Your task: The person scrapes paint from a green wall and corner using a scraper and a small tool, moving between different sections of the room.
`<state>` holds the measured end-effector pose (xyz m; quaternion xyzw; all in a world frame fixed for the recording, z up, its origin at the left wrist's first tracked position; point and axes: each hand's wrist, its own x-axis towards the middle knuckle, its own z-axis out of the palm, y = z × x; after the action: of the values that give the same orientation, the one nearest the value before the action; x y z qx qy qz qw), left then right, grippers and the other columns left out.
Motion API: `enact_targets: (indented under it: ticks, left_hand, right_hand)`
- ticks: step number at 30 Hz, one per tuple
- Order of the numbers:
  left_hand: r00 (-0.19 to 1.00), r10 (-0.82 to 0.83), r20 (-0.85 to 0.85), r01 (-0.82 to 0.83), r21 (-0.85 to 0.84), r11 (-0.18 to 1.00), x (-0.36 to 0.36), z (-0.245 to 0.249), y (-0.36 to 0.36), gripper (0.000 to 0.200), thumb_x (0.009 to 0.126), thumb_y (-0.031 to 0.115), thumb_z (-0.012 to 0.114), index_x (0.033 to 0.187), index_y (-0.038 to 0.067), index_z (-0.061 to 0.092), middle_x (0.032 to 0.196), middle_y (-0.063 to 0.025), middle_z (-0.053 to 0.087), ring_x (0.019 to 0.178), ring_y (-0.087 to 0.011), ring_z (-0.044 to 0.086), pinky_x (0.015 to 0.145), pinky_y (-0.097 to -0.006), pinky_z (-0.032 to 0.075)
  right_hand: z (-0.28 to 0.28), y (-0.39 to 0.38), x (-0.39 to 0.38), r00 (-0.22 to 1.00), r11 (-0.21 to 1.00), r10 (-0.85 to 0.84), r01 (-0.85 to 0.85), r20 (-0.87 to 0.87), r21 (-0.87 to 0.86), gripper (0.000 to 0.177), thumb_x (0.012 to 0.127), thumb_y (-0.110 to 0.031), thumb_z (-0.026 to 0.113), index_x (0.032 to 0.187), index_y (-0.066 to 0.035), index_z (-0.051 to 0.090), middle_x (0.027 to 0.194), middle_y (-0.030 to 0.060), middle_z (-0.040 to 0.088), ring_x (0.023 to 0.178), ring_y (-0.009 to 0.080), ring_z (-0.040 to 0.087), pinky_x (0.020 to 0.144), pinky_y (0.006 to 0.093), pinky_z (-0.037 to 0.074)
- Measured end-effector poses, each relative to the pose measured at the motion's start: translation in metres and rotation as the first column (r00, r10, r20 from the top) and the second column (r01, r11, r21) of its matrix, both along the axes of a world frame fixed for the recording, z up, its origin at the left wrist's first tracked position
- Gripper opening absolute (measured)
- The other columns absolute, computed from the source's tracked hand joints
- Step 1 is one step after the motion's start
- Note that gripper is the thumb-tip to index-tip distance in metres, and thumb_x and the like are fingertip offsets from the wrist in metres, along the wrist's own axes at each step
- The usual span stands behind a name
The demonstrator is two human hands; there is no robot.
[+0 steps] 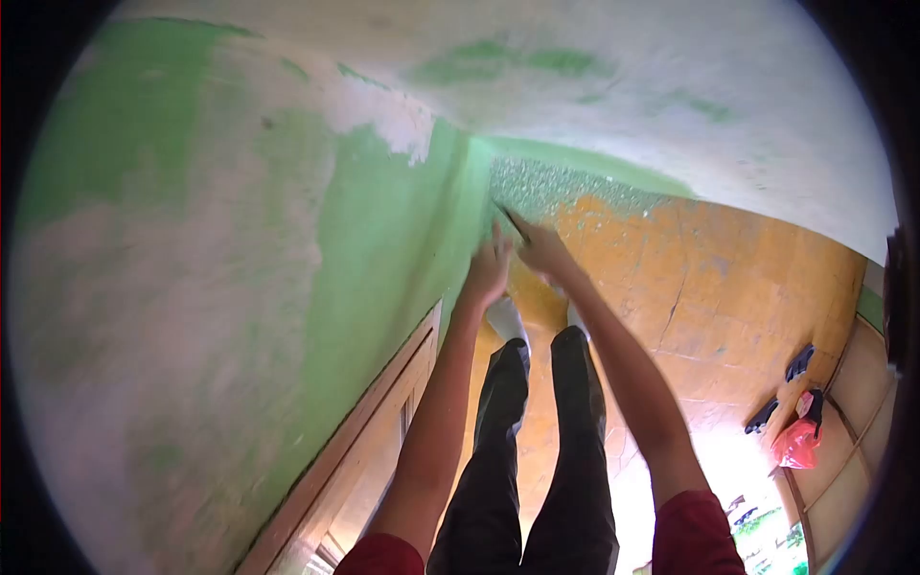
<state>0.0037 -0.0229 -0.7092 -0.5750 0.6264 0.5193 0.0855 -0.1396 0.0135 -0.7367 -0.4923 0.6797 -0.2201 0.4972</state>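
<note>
My right hand (pixel 546 253) is closed round a dark, thin scraping tool (pixel 513 218), its tip pointing up and left toward the wall corner. Just left of it, my left hand (pixel 490 268) is raised near the green wall (pixel 383 230), one finger extended; whether it touches the wall or holds anything is not clear. Beyond both hands, pale green paint flakes (pixel 565 187) lie scattered on the orange floor (pixel 709 278).
The wall on the right (pixel 671 86) is mostly bare and pale with green patches. A wooden door frame (pixel 355 431) stands at lower left. Dark sandals (pixel 799 362) and a red plastic bag (pixel 797 445) lie at lower right, beside a bright doorway.
</note>
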Motion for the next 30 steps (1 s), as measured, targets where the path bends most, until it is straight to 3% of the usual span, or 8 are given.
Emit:
enact_targets:
  ticks: [2,5,7,10,15,17,24,30]
  left_hand:
    - [0.960,-0.268,0.085,0.269,0.003,0.963,0.037,-0.013,0.060,0.046,0.102,0.035,0.041,0.129,0.000,0.055,0.115,-0.0355,0.059,0.109,-0.0505,0.057,0.094,-0.0555,0.044]
    - [0.952,-0.155,0.264,0.148,0.046,0.988,0.087,-0.005,0.136,0.038,0.098,0.035,0.049,0.106,0.002,0.067,0.102,-0.0309,0.065,0.093,-0.0504,0.063,0.081,-0.0570,0.050]
    - [0.939,0.051,0.339,-0.026,-0.077,0.997,0.111,0.039,0.172,0.034,0.096,0.033,0.053,0.103,0.003,0.068,0.100,-0.0279,0.067,0.097,-0.0474,0.064,0.084,-0.0556,0.051]
    - [0.875,0.191,0.444,-0.176,-0.076,0.981,0.155,0.083,0.216,0.036,0.095,0.035,0.053,0.105,0.004,0.071,0.103,-0.0260,0.068,0.099,-0.0455,0.065,0.087,-0.0542,0.051]
    - [0.764,0.371,0.528,-0.356,-0.135,0.925,0.196,0.152,0.270,0.045,0.092,0.039,0.052,0.101,0.001,0.073,0.100,-0.0296,0.068,0.101,-0.0462,0.065,0.091,-0.0528,0.051]
    - [0.748,0.445,0.492,-0.428,-0.154,0.891,0.189,0.190,0.284,0.046,0.091,0.039,0.055,0.103,-0.002,0.072,0.100,-0.0303,0.068,0.103,-0.0452,0.065,0.092,-0.0524,0.050]
    - [0.719,0.593,0.362,-0.608,-0.087,0.789,0.158,0.242,0.337,0.050,0.089,0.044,0.058,0.087,-0.003,0.073,0.093,-0.0280,0.071,0.096,-0.0401,0.069,0.088,-0.0464,0.051]
    - [0.742,0.623,0.248,-0.639,-0.022,0.769,0.161,0.227,0.381,0.050,0.088,0.047,0.056,0.082,0.001,0.074,0.081,-0.0193,0.073,0.086,-0.0339,0.071,0.082,-0.0454,0.053]
  right_hand:
    - [-0.021,0.097,-0.017,0.996,0.980,-0.045,0.060,-0.080,0.191,0.081,0.080,-0.005,0.055,0.153,-0.030,0.033,0.101,0.0305,0.065,0.091,0.0460,0.064,0.077,0.0522,0.051]
    - [-0.078,0.313,-0.052,0.978,0.964,-0.033,0.086,-0.206,0.252,0.096,0.069,-0.004,0.066,0.154,-0.032,0.030,0.093,0.0262,0.067,0.085,0.0420,0.066,0.076,0.0475,0.053]
    - [-0.015,0.397,-0.081,0.966,0.830,0.165,-0.027,-0.199,0.558,0.095,0.067,-0.008,0.070,0.153,-0.030,0.033,0.093,0.0224,0.069,0.085,0.0392,0.068,0.076,0.0474,0.055]
    - [0.080,0.500,-0.114,0.971,0.719,0.187,-0.032,-0.148,0.694,0.089,0.069,-0.008,0.066,0.150,-0.030,0.038,0.089,0.0192,0.069,0.071,0.0317,0.070,0.066,0.0437,0.057]
    - [0.213,0.543,-0.147,0.948,0.440,-0.218,0.308,-0.233,0.843,0.069,0.082,-0.003,0.050,0.147,-0.027,0.047,0.060,0.0083,0.060,0.045,0.0186,0.058,0.040,0.0341,0.046]
    - [0.227,0.550,-0.153,0.896,0.489,-0.330,0.431,-0.296,0.759,0.058,0.082,-0.006,0.059,0.140,-0.012,0.053,0.062,0.0084,0.061,0.047,0.0198,0.060,0.043,0.0355,0.049]
    - [0.238,0.450,-0.188,0.914,0.735,-0.380,0.393,-0.144,0.553,0.076,0.077,-0.003,0.063,0.149,-0.015,0.044,0.062,0.0045,0.053,0.047,0.0178,0.058,0.045,0.0358,0.049]
    - [0.264,0.339,-0.232,0.937,0.903,-0.328,0.349,-0.124,0.250,0.064,0.082,-0.004,0.058,0.145,-0.017,0.050,0.059,0.0055,0.049,0.043,0.0193,0.053,0.042,0.0371,0.047]
